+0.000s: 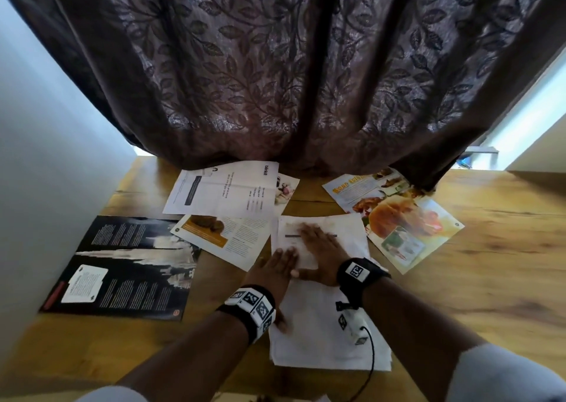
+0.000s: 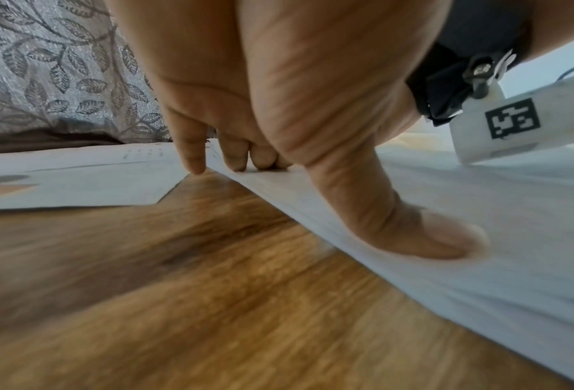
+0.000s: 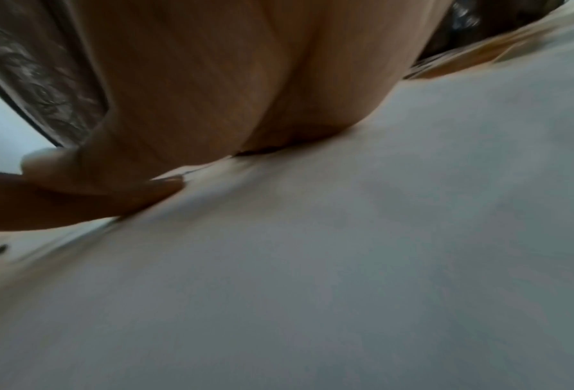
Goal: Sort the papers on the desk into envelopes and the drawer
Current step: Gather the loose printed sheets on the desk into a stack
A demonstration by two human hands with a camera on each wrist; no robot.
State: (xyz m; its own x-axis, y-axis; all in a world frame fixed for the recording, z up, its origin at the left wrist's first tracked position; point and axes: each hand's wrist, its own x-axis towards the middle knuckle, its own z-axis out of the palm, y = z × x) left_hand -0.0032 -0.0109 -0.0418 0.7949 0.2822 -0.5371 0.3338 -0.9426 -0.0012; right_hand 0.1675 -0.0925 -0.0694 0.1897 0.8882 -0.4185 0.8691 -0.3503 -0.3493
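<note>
A stack of white papers [image 1: 321, 334] lies on the wooden desk [image 1: 459, 279] in front of me. My right hand [image 1: 318, 245] lies flat on its upper part, fingers straight, over a printed sheet with a grey bar. My left hand [image 1: 278, 266] presses on the stack's left edge, fingers extended and thumb [image 2: 422, 237] spread on the paper [image 2: 479, 224]. In the right wrist view the palm [image 3: 212, 92] presses on white paper [image 3: 378, 250]. No envelope or drawer is in view.
A black poster-like spread [image 1: 122, 266] lies at the left. A white folded leaflet [image 1: 223, 190], a recipe page [image 1: 226, 239] and a colourful food magazine page [image 1: 398, 214] lie further back. A brown leaf-patterned curtain [image 1: 275, 64] hangs over the desk's far edge. A white wall [image 1: 46, 156] borders the left.
</note>
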